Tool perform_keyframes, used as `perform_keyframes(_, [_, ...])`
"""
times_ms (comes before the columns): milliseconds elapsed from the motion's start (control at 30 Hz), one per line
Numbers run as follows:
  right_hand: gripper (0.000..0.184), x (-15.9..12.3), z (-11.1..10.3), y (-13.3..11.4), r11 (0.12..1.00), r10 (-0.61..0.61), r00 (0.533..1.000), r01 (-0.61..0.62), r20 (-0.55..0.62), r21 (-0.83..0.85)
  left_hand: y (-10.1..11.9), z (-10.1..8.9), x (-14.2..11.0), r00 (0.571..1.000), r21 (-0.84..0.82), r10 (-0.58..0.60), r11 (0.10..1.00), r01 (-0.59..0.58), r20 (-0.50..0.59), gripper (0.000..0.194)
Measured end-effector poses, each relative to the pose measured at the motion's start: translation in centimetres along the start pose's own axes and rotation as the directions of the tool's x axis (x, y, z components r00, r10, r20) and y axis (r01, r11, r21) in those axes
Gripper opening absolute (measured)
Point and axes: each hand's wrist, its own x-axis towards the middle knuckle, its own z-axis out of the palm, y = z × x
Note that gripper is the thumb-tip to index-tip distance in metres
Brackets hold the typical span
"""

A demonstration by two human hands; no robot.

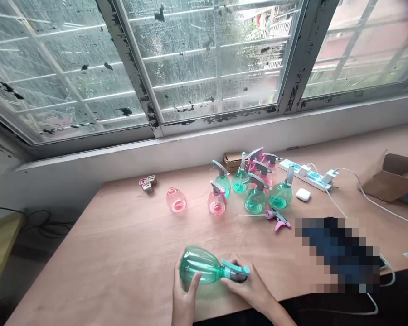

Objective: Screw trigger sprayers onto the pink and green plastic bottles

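Note:
A green spray bottle (204, 265) lies sideways between my hands, just above the front part of the table. My left hand (185, 290) wraps around its rounded base, thumb on the near side. At the other end, my right hand (246, 285) grips the grey and teal spray head (236, 271), where it meets the bottle's neck. Beyond them stand a pink bottle without a sprayer (176, 200) and a pink spray bottle (217, 201). A loose pink and grey spray head (278, 219) with its thin tube lies to the right.
Several green and pink spray bottles (255, 199) cluster at the back, near a small cardboard box (234, 162). A power strip (306, 174), white earbud case (303, 194), open carton (381, 179) and blurred dark object (340, 253) occupy the right. Small blocks (147, 186) sit back left.

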Motion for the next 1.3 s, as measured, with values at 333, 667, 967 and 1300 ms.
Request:
perform_keyframes(333, [0.022, 0.3, 1.1, 0.3, 1.0, -0.005, 0.994, 0.006, -0.112, 0.009, 0.3, -0.6, -0.1, 1.0, -0.023, -0.02, 1.0, 0.02, -0.001, 0.071])
perform_keyframes(667, [0.035, 0.7, 1.0, 0.4, 0.997, 0.024, 0.97, -0.004, -0.241, 0.082, -0.3, 0.0, -0.2, 0.997, -0.003, 0.025, 1.0, -0.025, -0.076, 0.061])
perform_keyframes(967, [0.039, 0.2, 0.8, 1.0, 0.996, 0.061, 0.98, -0.048, -0.191, 0.073, 0.2, 0.4, -0.7, 0.997, 0.011, 0.009, 1.0, -0.009, -0.08, 0.078])
perform_keyframes(1300, [0.05, 0.0, 0.2, 1.9, 0.999, 0.011, 0.985, -0.003, -0.171, 0.046, 0.6, 0.1, 0.0, 0.997, -0.026, 0.078, 0.997, -0.077, 0.02, 0.077])
